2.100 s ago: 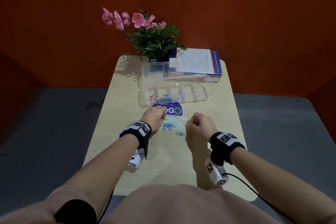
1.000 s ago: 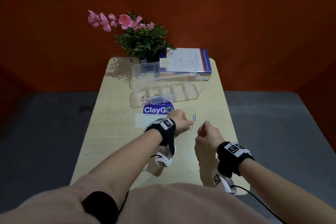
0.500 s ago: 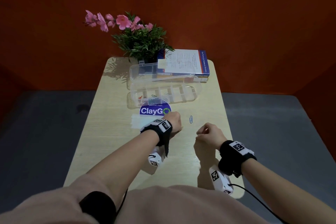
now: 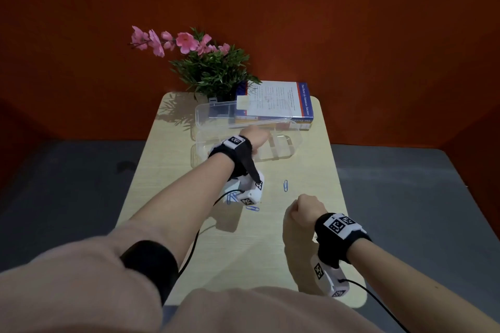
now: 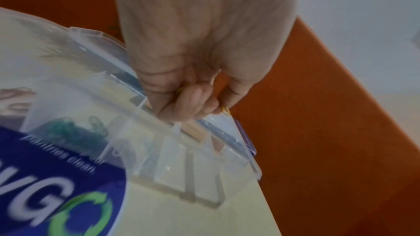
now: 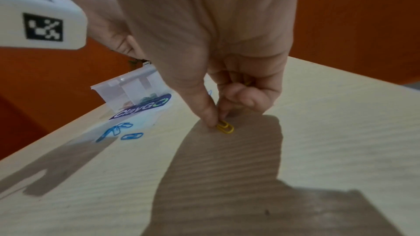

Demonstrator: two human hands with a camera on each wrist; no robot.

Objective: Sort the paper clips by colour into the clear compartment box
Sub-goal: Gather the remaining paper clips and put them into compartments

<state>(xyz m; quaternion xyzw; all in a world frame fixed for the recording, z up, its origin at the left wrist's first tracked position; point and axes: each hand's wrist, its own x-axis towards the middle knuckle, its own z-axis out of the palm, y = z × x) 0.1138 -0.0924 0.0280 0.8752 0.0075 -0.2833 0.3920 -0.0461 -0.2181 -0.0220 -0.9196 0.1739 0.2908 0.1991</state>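
Observation:
My left hand [image 4: 255,136] hovers over the middle of the clear compartment box [image 4: 284,154], its fingers curled and pinching a yellow paper clip [image 5: 225,111] above a divider. Green clips [image 5: 66,129] lie in a compartment further left. My right hand [image 4: 301,208] is down on the table near the right edge. Its thumb and forefinger pinch another yellow paper clip [image 6: 225,127] that lies on the wood. Blue clips [image 4: 285,185] lie loose between my hands, with more blue clips [image 6: 114,130] beside the sticker.
The box's lid [image 4: 216,113] stands open at the back, against a book [image 4: 278,101] and a potted plant with pink flowers [image 4: 211,67]. A blue ClayGo sticker [image 6: 142,109] is on the table in front of the box. The table edge [image 4: 338,178] runs close to my right hand.
My left hand has left the table by the sticker and reached forward over the box with a yellow clip. My right hand has stayed low at the right, now pinching a yellow clip.

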